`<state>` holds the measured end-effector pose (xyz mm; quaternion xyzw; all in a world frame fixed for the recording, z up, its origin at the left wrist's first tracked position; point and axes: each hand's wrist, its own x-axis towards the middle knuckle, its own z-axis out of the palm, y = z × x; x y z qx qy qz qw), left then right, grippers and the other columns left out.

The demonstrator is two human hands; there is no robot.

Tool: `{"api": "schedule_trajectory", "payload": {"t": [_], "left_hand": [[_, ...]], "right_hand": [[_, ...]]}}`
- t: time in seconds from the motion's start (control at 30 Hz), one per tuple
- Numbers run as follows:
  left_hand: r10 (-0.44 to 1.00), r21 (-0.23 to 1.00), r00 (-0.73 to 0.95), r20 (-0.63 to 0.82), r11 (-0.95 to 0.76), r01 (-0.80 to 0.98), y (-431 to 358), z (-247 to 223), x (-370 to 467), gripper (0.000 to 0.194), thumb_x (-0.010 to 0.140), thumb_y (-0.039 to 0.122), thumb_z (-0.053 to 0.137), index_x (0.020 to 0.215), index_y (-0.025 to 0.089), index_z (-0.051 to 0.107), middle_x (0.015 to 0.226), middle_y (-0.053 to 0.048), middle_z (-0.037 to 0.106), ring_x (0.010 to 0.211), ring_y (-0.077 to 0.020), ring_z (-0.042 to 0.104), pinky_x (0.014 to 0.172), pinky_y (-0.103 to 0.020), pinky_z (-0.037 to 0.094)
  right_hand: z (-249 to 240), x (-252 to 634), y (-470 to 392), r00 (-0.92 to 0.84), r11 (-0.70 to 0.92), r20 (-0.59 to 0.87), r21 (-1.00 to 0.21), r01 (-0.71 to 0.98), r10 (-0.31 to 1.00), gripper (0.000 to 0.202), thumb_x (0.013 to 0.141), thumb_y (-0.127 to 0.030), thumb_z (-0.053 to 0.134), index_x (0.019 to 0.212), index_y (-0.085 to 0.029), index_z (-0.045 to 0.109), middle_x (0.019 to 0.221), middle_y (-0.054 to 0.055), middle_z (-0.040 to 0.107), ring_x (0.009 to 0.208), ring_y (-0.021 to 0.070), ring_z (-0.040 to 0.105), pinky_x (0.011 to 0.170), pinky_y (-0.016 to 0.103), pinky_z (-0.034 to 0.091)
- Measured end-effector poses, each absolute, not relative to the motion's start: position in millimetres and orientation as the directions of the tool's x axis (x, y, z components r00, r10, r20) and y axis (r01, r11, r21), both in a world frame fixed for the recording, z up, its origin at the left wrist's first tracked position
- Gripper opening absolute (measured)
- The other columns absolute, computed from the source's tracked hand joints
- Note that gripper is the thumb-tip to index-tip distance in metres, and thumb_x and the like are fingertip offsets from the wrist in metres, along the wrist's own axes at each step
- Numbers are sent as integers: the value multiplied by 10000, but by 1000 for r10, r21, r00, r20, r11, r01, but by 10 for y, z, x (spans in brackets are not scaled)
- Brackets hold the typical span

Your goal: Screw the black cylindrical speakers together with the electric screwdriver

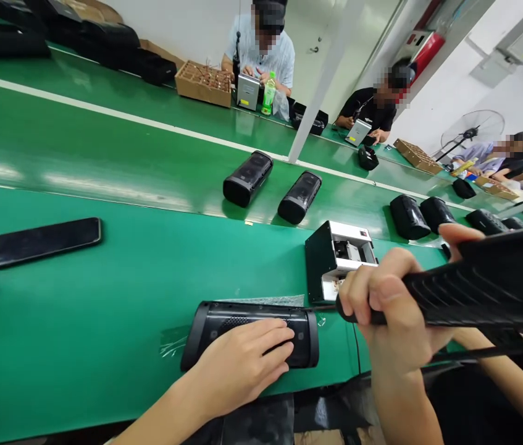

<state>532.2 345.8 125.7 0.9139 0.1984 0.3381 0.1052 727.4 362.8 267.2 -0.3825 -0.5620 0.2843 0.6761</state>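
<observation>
A black speaker-like housing point(205, 334) lies lengthwise on the green work surface point(150, 259) near the front edge. My left hand point(254, 358) rests flat over its middle and right part, fingers extended. At the right, my right hand point(393, 303) is wrapped round the handle of a black power screwdriver point(483, 284), whose thin bit points left and meets the housing's upper right edge. Clear plastic film point(173, 343) sticks out beside the housing's left end. Whether the bit sits in a screw is too small to tell.
A black-and-silver machine point(321, 262) stands just behind my right hand. A phone point(43, 242) lies at the left. Two black housings point(248, 178) point(301, 196) stand on the belt beyond, with more at the right. People work along the far side, beside cardboard boxes point(203, 84).
</observation>
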Motion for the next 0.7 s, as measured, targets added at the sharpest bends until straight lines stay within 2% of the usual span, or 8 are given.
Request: {"api": "schedule_trajectory", "payload": {"t": [0.03,0.07,0.1,0.17,0.2,0.43,0.6,0.7], "left_hand": [[433,324,690,580,-900,293,3455,1247,5329,314,1222,281,482,1172,166,769,1261,-40,861,1171,-242,838,1062,-383,704],[432,321,687,584,-900,293,3451,1235,5335,313,1221,281,484,1169,165,769,1261,-40,860,1173,-241,836,1069,-380,699],[431,320,687,585,-901,293,3447,1223,5339,311,1220,282,486,1171,164,769,1267,-41,858,1178,-240,833,1076,-375,693],[429,318,689,584,-902,292,3442,1201,5344,302,1218,287,495,1187,160,767,1288,-41,852,1193,-238,826,1097,-369,681],[428,317,689,585,-903,291,3440,1192,5345,298,1217,288,500,1193,159,767,1293,-40,849,1195,-236,824,1106,-368,675],[441,338,679,587,-895,290,3427,1183,5357,261,1202,276,540,1173,155,770,1276,-47,850,1194,-229,812,1108,-353,662],[453,350,657,603,-890,292,3414,1175,5372,205,1176,261,604,1190,152,778,1276,-56,856,1201,-222,807,1132,-345,642],[464,357,669,580,-884,304,3419,1188,5379,193,1152,282,662,1198,143,788,1267,-64,860,1206,-226,803,1159,-356,629]], "right_hand": [[2640,7242,3662,203,557,546,-830,2,813,309,1027,-279,791,794,-245,589,601,-86,483,389,95,439,391,257,438],[2616,7222,3690,201,572,555,-819,-37,808,177,1023,-231,789,904,-261,661,612,-91,508,393,100,456,394,253,449],[2600,7210,3711,197,590,569,-804,-67,798,132,1020,-183,782,1052,-290,712,630,-97,536,399,103,471,401,250,464],[2598,7201,3735,186,625,603,-775,-96,776,405,1021,-107,753,1326,-369,707,681,-107,579,410,99,493,417,244,486],[2608,7201,3739,173,636,616,-765,-101,768,489,1024,-81,738,1398,-393,687,702,-108,590,418,96,502,426,243,494],[2627,7205,3713,127,612,600,-784,-104,790,472,1063,-74,703,1418,-380,653,731,-114,603,448,89,513,465,241,518],[2240,7214,3682,112,565,563,-825,18,819,477,1087,-151,714,1446,-419,549,742,-132,546,462,101,482,482,257,492],[1962,7241,3623,101,505,514,-857,103,852,219,1092,-203,724,1200,-342,593,712,-117,506,498,111,482,525,276,483]]}}
